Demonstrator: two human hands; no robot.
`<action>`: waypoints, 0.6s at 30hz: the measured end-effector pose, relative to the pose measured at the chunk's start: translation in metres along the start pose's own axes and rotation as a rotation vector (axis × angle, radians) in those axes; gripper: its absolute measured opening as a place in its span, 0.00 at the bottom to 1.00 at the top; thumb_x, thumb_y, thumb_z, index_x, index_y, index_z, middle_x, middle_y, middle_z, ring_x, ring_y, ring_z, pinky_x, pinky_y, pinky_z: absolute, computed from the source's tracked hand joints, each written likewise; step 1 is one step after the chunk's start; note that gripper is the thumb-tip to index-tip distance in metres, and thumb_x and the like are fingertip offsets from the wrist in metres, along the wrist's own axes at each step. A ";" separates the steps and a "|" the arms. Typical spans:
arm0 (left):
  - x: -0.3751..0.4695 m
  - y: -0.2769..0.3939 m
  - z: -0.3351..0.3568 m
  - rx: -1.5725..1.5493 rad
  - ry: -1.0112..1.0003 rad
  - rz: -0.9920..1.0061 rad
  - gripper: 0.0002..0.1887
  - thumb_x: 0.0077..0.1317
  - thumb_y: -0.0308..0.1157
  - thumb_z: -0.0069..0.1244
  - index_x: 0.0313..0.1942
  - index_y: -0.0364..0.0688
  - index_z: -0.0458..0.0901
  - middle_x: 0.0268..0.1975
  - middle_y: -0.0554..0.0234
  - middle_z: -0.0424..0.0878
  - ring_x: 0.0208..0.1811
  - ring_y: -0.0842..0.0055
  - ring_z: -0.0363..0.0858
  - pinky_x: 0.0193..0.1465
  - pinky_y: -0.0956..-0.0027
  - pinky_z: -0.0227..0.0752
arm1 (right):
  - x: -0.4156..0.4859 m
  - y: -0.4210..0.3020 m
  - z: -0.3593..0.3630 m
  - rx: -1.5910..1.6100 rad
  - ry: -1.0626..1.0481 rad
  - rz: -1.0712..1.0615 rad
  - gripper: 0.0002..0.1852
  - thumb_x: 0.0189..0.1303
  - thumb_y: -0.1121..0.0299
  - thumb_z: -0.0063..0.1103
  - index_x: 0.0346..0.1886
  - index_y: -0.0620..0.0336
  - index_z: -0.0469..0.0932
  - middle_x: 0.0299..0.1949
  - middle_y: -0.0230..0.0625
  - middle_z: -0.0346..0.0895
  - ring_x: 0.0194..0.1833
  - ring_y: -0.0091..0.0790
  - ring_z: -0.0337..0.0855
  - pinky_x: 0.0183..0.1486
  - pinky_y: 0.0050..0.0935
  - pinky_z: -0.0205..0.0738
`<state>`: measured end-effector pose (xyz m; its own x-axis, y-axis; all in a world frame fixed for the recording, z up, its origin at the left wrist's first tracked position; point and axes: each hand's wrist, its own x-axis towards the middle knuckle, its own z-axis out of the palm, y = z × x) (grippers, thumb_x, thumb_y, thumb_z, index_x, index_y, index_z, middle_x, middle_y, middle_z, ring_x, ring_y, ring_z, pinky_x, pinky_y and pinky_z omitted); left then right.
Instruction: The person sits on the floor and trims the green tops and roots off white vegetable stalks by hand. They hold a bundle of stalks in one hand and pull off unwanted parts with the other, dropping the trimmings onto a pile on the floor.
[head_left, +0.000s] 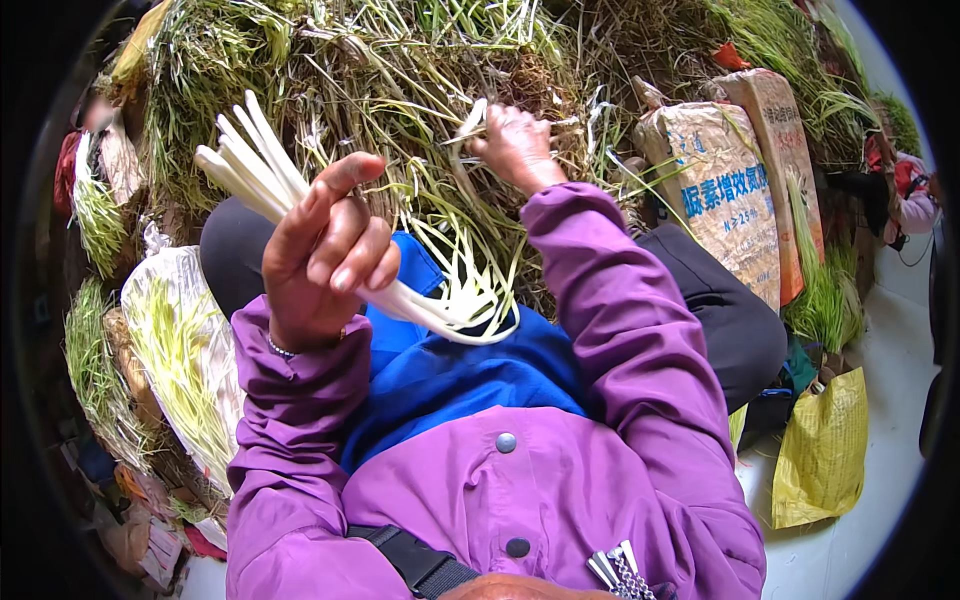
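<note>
My left hand (330, 251) is wrapped around a bunch of pale, peeled leafy-vegetable stalks (259, 176), its index finger extended. Their thick white ends point up and to the left, while the thin yellow-green tops (472, 300) droop over my lap. Over at the heap, my right hand (517, 146) pinches a pale stalk (471, 124); its fingertips are partly hidden and slightly blurred. Beneath both hands spreads a tangled heap of uncleaned green stalks and dry, brownish leaves (360, 97). A blue apron (465, 375) covers my lap.
Printed woven sacks (720, 195) stand to the right of the heap, with green bundles (825, 300) beside them. A yellow woven bag (821, 450) rests on the pale floor. At left, yellow-green stalks (172, 345) lie on a white sack (225, 367). Other people sit at both sides.
</note>
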<state>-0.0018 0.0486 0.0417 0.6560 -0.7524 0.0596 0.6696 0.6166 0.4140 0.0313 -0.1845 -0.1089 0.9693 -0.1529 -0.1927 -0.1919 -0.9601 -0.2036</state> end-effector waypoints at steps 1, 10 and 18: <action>0.004 0.002 0.000 -0.002 -0.061 -0.003 0.23 0.74 0.37 0.32 0.61 0.28 0.62 0.15 0.76 0.64 0.18 0.84 0.67 0.30 0.73 0.66 | 0.003 0.000 0.017 -0.072 0.020 -0.001 0.23 0.59 0.50 0.57 0.48 0.60 0.72 0.45 0.46 0.75 0.48 0.44 0.77 0.47 0.46 0.69; 0.013 0.003 -0.024 0.192 0.358 0.035 0.21 0.72 0.37 0.38 0.55 0.27 0.67 0.17 0.74 0.67 0.16 0.87 0.62 0.25 0.77 0.64 | 0.000 0.038 -0.036 0.913 -0.076 0.301 0.09 0.65 0.66 0.49 0.38 0.59 0.76 0.33 0.35 0.78 0.29 0.27 0.77 0.32 0.29 0.76; 0.022 -0.006 -0.019 0.377 0.423 -0.071 0.19 0.71 0.35 0.41 0.53 0.27 0.70 0.18 0.70 0.70 0.15 0.87 0.63 0.24 0.79 0.65 | -0.027 0.116 -0.049 1.589 0.033 0.307 0.10 0.62 0.60 0.59 0.37 0.56 0.80 0.28 0.26 0.77 0.29 0.20 0.73 0.32 0.23 0.67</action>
<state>0.0151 0.0330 0.0228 0.7479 -0.5832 -0.3171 0.5979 0.3842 0.7035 -0.0099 -0.3037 -0.0801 0.8650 -0.3082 -0.3959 -0.3057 0.3020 -0.9030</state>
